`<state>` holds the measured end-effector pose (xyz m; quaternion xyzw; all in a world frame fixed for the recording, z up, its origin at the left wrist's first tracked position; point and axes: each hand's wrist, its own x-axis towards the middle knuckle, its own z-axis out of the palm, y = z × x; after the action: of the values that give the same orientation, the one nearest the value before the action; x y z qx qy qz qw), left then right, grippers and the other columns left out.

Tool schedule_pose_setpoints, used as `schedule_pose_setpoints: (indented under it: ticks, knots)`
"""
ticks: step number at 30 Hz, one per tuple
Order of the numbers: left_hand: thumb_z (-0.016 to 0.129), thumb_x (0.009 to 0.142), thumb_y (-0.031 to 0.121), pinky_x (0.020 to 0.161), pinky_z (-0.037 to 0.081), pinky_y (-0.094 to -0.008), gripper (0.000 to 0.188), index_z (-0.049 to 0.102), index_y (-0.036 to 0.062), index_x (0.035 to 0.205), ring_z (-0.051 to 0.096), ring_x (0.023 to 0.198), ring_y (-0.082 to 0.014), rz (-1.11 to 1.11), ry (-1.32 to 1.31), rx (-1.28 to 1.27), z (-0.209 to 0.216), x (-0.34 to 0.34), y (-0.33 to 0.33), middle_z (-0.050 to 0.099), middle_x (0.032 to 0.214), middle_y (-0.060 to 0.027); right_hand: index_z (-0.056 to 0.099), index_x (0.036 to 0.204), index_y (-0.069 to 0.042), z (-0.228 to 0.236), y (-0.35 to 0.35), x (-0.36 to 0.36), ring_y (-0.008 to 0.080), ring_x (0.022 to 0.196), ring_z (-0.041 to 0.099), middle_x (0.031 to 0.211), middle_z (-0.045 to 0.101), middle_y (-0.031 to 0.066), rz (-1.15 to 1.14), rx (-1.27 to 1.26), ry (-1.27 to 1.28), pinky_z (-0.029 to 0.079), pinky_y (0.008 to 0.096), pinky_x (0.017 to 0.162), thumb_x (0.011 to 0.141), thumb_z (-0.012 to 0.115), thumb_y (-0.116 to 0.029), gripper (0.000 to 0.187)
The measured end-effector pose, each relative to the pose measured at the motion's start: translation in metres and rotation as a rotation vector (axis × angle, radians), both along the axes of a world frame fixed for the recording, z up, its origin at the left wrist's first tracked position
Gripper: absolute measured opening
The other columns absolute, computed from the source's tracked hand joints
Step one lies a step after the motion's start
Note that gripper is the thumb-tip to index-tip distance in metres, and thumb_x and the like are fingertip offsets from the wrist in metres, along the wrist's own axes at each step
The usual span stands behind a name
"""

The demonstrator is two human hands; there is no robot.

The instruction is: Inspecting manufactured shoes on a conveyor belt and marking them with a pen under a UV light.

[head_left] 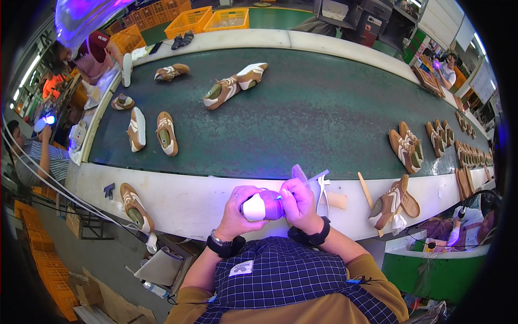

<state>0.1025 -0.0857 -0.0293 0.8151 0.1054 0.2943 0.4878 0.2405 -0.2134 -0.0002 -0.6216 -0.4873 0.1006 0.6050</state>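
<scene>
Just in front of my apron, my left hand is wrapped round a shoe, whose white part faces up and whose other end glows violet under a light. My right hand pinches a slim pale pen-like stick; its tip, near the lit end of the shoe, is too small to make out. Right of that hand lie white-handled pliers and a beige block-like piece. Farther right rest a flat wooden stick, a brown-and-white sneaker and a loose brown sole-shaped piece.
Beyond the white ledge runs a dark green conveyor belt carrying several brown sneakers, with more in rows at right. Another sneaker sits on the ledge at left. Co-workers stand around the belt. Orange crates stand behind.
</scene>
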Motion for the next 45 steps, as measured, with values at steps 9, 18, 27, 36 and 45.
schedule_pose_setpoints:
  ticks: [9, 18, 27, 36, 45]
  knots:
    - [0.082, 0.049, 0.016, 0.088, 0.044, -0.0365, 0.063, 0.059, 0.0058, 0.107, 0.055, 0.098, -0.0266, 0.017, -0.009, -0.026, -0.005, 0.000, 0.001, 0.060, 0.103, -0.0091, 0.052, 0.087, -0.002, -0.007, -0.001, -0.004, 0.0150, 0.056, 0.054, 0.065, 0.055, 0.0072, -0.001, -0.008, 0.088, 0.043, 0.0276, 0.052, 0.087, 0.052, -0.006, 0.004]
    - [0.083, 0.050, 0.017, 0.091, 0.043, -0.0375, 0.066, 0.056, 0.0046, 0.108, 0.055, 0.102, -0.0256, -0.008, 0.002, 0.002, -0.007, -0.001, 0.005, 0.058, 0.106, -0.0105, 0.053, 0.090, -0.001, 0.001, 0.007, -0.003, 0.0110, 0.061, 0.052, 0.071, 0.055, 0.0051, -0.044, -0.018, 0.050, 0.043, 0.0261, 0.055, 0.090, 0.051, -0.009, 0.008]
    - [0.082, 0.049, 0.016, 0.088, 0.044, -0.0368, 0.062, 0.059, 0.0056, 0.105, 0.055, 0.099, -0.0268, 0.019, -0.033, -0.041, -0.006, -0.001, 0.004, 0.060, 0.103, -0.0091, 0.053, 0.091, -0.002, 0.006, 0.014, -0.003, 0.0099, 0.063, 0.052, 0.071, 0.054, 0.0039, -0.069, -0.094, 0.051, 0.042, 0.0256, 0.056, 0.091, 0.050, -0.009, 0.008]
    - [0.082, 0.049, 0.018, 0.090, 0.043, -0.0363, 0.066, 0.056, 0.0048, 0.108, 0.055, 0.101, -0.0250, -0.001, -0.011, -0.015, -0.010, 0.001, 0.008, 0.058, 0.105, -0.0099, 0.054, 0.088, -0.002, 0.001, 0.014, -0.004, 0.0087, 0.062, 0.050, 0.069, 0.053, 0.0032, -0.080, 0.005, 0.053, 0.041, 0.0247, 0.055, 0.089, 0.051, -0.008, 0.007]
    - [0.083, 0.048, 0.016, 0.088, 0.044, -0.0354, 0.065, 0.057, 0.0048, 0.107, 0.056, 0.098, -0.0253, 0.028, -0.036, -0.108, -0.011, 0.003, 0.009, 0.059, 0.103, -0.0100, 0.053, 0.086, -0.002, -0.005, 0.011, -0.004, 0.0104, 0.057, 0.052, 0.066, 0.055, 0.0039, -0.043, 0.037, 0.054, 0.042, 0.0254, 0.051, 0.088, 0.052, -0.007, 0.006]
